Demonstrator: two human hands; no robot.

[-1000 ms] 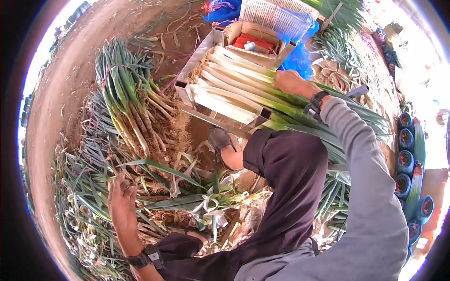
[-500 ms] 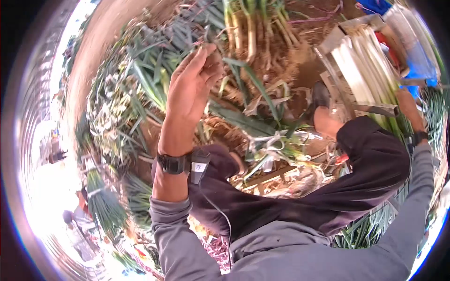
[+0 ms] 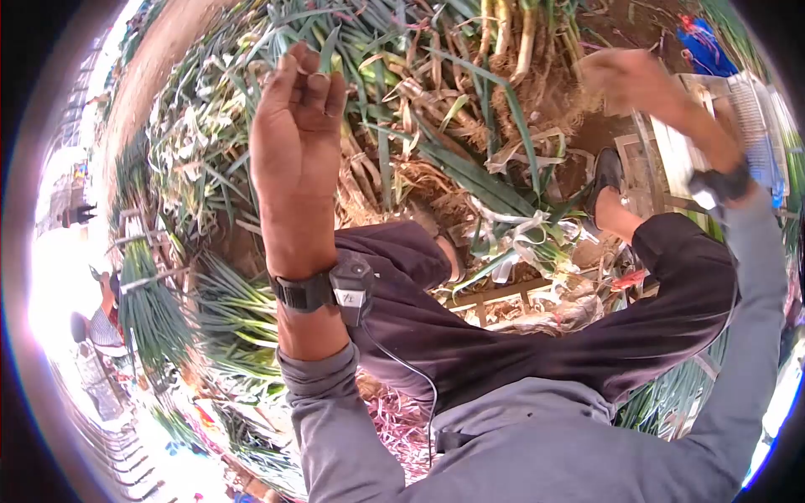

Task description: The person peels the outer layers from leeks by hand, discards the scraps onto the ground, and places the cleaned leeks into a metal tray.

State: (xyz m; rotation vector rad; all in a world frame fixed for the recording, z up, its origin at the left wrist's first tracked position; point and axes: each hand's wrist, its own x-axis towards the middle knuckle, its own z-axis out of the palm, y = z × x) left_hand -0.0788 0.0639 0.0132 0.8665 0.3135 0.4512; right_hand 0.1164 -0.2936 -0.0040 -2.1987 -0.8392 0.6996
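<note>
My left hand (image 3: pixel 298 138) is raised over the leafy pile, palm toward me. Its fingers are curled in toward the thumb, and whatever may be between the tips is too small to make out. Below and beyond it lie long green onions (image 3: pixel 457 172) with tangled leaves. A bunch of green onions with pale stalks and hairy roots (image 3: pixel 524 42) lies between my two hands. My right hand (image 3: pixel 637 88) hangs in the air near these roots, its fingers smeared by motion. Partly behind my right forearm, white stalks (image 3: pixel 671 155) rest in a wooden frame.
Peeled leaves and scraps (image 3: pixel 516 230) cover the ground between my legs. A blue bag (image 3: pixel 706 46) lies at the upper right. Tied green onions (image 3: pixel 155 314) stand at the left, with a person (image 3: pixel 101 327) beyond them. My shoe (image 3: pixel 605 180) is beside the wooden frame.
My right hand has left the white stalks in the frame and swung up and left, toward the roots. My left hand has shifted left and slightly up, its fingers more curled.
</note>
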